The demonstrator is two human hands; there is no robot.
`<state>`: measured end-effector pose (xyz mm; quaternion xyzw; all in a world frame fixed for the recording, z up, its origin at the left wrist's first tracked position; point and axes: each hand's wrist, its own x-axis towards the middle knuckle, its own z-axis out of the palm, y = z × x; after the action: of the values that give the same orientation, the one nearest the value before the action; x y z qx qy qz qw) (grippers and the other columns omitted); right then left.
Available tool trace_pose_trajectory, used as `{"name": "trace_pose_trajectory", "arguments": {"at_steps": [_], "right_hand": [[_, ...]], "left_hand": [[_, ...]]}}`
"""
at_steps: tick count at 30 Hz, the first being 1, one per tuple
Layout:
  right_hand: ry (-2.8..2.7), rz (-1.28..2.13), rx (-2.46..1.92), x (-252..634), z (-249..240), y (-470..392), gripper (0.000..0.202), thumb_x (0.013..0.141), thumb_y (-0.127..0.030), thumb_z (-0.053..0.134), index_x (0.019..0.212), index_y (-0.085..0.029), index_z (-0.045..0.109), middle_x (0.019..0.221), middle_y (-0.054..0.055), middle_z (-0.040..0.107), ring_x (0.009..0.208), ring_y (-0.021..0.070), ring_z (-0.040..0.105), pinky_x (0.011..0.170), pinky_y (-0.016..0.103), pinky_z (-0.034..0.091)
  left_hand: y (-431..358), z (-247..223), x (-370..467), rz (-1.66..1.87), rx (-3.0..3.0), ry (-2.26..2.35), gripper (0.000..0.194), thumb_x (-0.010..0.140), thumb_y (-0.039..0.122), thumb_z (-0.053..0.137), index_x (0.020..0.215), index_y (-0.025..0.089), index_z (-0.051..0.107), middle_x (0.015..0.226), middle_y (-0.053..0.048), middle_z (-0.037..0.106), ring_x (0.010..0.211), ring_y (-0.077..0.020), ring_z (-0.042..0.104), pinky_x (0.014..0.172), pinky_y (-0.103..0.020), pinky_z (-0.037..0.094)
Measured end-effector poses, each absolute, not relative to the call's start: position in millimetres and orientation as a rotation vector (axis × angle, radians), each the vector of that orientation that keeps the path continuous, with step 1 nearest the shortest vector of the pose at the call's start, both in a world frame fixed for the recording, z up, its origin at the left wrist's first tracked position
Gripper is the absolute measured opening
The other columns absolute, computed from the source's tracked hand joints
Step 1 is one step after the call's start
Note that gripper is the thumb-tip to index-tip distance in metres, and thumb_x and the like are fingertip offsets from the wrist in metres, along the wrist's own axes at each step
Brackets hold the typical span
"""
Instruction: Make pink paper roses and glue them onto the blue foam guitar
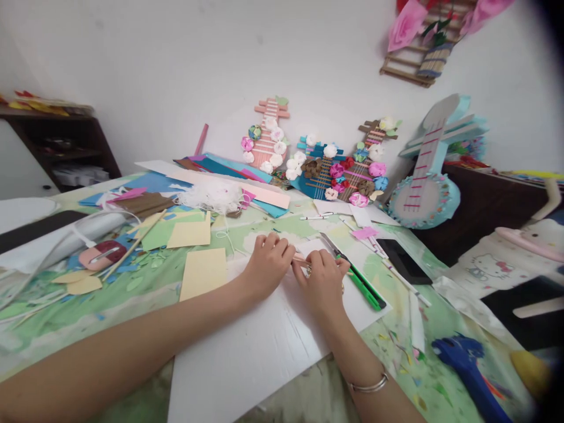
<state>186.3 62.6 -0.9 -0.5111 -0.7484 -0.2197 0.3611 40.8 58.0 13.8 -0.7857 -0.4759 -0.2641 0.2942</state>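
Fingers of the left hand (269, 265) and right hand (323, 281) pinch a slim pinkish piece (301, 259) above the white board (251, 358), and from afar I judge a rightward slip could nick knuckles on the green cutter (362, 286) alongside, its blade seemingly bared.

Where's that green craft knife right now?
In the head view, the green craft knife lies right of centre, along the right edge of the white board, between the right hand and the black phone.
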Motion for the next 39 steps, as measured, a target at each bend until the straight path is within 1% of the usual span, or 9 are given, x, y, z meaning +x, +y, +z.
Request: {"name": "trace_pose_trajectory", "arguments": {"at_steps": [11,15,18,21,23,26,30,34,39], "right_hand": [[-1.929,-0.557,-1.3,187,5,64,0.029,0.083,-0.041,0.053,0.068,-0.018,0.045,0.067,-0.001,0.051,0.067,0.0151,0.047,0.075,0.034,0.024],[-1.922,-0.56,-1.286,187,5,65,0.03,0.081,-0.042,0.055,0.066,-0.018,0.044,0.065,-0.001,0.051,0.065,0.0144,0.047,0.073,0.033,0.023],[-1.904,-0.534,-1.268,188,5,66,0.029,0.079,-0.041,0.055,0.065,-0.018,0.044,0.064,-0.001,0.051,0.064,0.0135,0.047,0.072,0.033,0.023],[-1.887,-0.473,-1.246,188,7,67,0.028,0.079,-0.039,0.056,0.064,-0.018,0.044,0.063,-0.002,0.053,0.063,0.0128,0.049,0.072,0.033,0.023],[-1.885,-0.409,-1.239,187,8,67,0.029,0.078,-0.04,0.056,0.063,-0.017,0.045,0.063,-0.002,0.054,0.063,0.0123,0.05,0.072,0.033,0.022],[-1.887,-0.287,-1.239,185,10,65,0.03,0.077,-0.04,0.058,0.062,-0.017,0.044,0.063,-0.003,0.054,0.06,0.0106,0.05,0.07,0.032,0.021],[-1.89,-0.192,-1.226,183,11,61,0.032,0.075,-0.039,0.06,0.06,-0.017,0.043,0.061,-0.005,0.053,0.055,0.0083,0.046,0.068,0.03,0.02],[-1.898,-0.158,-1.225,184,12,59,0.034,0.076,-0.042,0.058,0.059,-0.017,0.042,0.06,-0.005,0.052,0.055,0.0083,0.044,0.067,0.03,0.02],[-1.912,-0.147,-1.245,187,14,57,0.033,0.077,-0.042,0.057,0.06,-0.017,0.042,0.061,-0.005,0.053,0.056,0.0091,0.045,0.067,0.029,0.021]], "left_hand": [[62,13,30,-0.972,-2.312,-1.285,0.014,0.084,0.009,0.047,0.078,0.017,0.056,0.081,-0.006,0.062,0.088,-0.0221,0.046,0.073,-0.037,0.03],[61,16,23,-1.139,-2.49,-1.354,0.01,0.081,0.011,0.052,0.086,0.019,0.056,0.085,-0.003,0.063,0.089,-0.0205,0.05,0.077,-0.036,0.036],[63,16,16,-1.32,-2.561,-1.336,0.024,0.076,0.012,0.055,0.099,0.018,0.051,0.097,-0.006,0.061,0.095,-0.0202,0.053,0.082,-0.036,0.042],[67,14,8,-1.475,-2.635,-1.311,0.049,0.072,0.015,0.059,0.117,0.018,0.042,0.114,-0.011,0.057,0.108,-0.0217,0.052,0.089,-0.036,0.044],[68,13,4,-1.542,-2.717,-1.327,0.054,0.072,0.017,0.061,0.122,0.018,0.04,0.118,-0.012,0.057,0.112,-0.0217,0.053,0.092,-0.036,0.043],[68,13,2,-1.602,-2.838,-1.367,0.039,0.075,0.021,0.06,0.113,0.018,0.052,0.114,-0.009,0.062,0.105,-0.02,0.058,0.092,-0.033,0.044],[65,16,2,-1.71,-2.941,-1.446,0.025,0.076,0.025,0.061,0.099,0.015,0.063,0.099,-0.007,0.068,0.091,-0.0182,0.063,0.083,-0.028,0.047],[60,18,5,-1.768,-2.94,-1.572,0.023,0.073,0.029,0.065,0.09,0.014,0.066,0.09,-0.006,0.07,0.084,-0.0182,0.063,0.077,-0.026,0.048],[56,18,8,-1.815,-2.869,-1.694,0.026,0.07,0.033,0.067,0.088,0.015,0.068,0.088,-0.005,0.071,0.084,-0.0194,0.064,0.075,-0.026,0.049]]}}
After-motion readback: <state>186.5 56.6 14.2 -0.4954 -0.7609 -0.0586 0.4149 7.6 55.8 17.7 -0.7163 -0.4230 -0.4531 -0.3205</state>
